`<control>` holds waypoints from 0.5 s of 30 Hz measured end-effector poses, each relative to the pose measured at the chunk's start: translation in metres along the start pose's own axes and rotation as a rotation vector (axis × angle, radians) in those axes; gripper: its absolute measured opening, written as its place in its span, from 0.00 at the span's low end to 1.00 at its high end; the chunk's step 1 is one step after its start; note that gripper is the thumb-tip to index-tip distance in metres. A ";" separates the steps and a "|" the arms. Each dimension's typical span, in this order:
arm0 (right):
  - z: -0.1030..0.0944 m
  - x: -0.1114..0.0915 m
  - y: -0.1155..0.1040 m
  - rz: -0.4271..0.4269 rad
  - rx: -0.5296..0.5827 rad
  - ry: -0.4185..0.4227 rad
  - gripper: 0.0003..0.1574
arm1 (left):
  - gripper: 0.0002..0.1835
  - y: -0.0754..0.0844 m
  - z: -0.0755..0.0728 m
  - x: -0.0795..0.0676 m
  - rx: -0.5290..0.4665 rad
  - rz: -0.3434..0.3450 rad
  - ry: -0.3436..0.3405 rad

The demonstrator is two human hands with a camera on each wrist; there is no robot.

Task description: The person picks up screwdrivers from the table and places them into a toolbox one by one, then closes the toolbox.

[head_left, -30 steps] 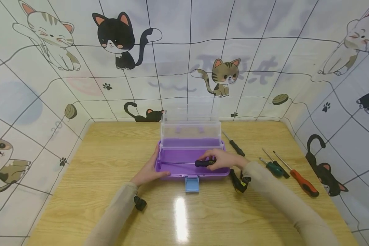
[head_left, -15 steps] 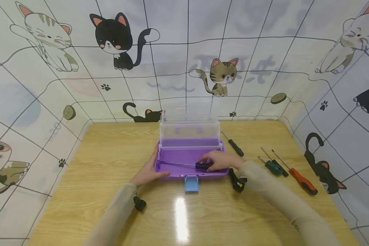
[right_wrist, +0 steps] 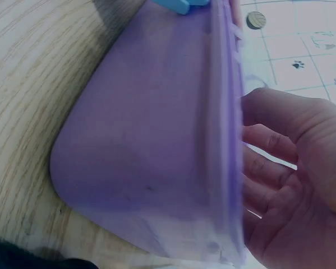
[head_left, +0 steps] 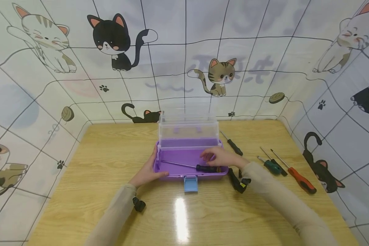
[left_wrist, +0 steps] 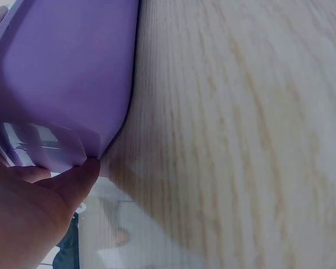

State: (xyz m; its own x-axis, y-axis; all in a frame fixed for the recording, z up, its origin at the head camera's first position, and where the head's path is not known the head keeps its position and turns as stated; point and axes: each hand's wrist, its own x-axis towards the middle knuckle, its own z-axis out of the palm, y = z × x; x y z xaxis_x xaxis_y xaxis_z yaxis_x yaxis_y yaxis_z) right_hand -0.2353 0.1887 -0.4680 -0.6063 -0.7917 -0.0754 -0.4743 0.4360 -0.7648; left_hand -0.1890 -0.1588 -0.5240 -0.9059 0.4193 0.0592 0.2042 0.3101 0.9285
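Note:
A purple toolbox point(head_left: 179, 154) stands on the table with its clear lid point(head_left: 189, 131) raised. My left hand point(head_left: 146, 172) grips its left end, thumb on the front rim and fingers along the side wall, as the left wrist view also shows. Inside the box lies a screwdriver point(head_left: 206, 168), its shaft pointing left and its black handle at the right end. Just above that handle is my right hand point(head_left: 222, 158), holding nothing, its fingers loosely bent. In the right wrist view the box's front wall point(right_wrist: 139, 123) hides those fingertips.
Right of the box lie a black-handled screwdriver point(head_left: 234, 147), a green one point(head_left: 272, 167), another black one point(head_left: 281, 168) and a red one point(head_left: 302, 180). A black tool handle point(head_left: 235, 181) lies by the box's front right corner, partly under my right wrist. A blue latch point(head_left: 190, 184) hangs open.
My right hand has lowered the screwdriver onto the box floor, let go of it and lifted slightly. The left hand has kept its hold on the box. The head view has shifted slightly.

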 end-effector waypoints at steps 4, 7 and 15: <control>-0.005 -0.009 -0.003 0.013 0.014 0.035 0.21 | 0.69 0.001 0.000 -0.001 0.026 -0.009 0.005; -0.008 -0.015 -0.006 0.038 0.014 0.053 0.22 | 0.69 0.001 0.000 -0.001 0.021 0.005 0.005; -0.016 -0.031 -0.010 0.033 0.010 0.133 0.22 | 0.68 0.002 0.000 -0.001 0.025 0.018 0.003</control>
State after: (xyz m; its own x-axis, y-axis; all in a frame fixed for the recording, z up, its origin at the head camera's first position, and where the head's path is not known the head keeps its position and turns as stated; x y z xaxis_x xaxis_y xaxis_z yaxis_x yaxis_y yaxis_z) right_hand -0.2222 0.2153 -0.4473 -0.7009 -0.7130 -0.0157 -0.4467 0.4560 -0.7697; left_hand -0.1878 -0.1583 -0.5218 -0.9032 0.4222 0.0771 0.2299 0.3241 0.9177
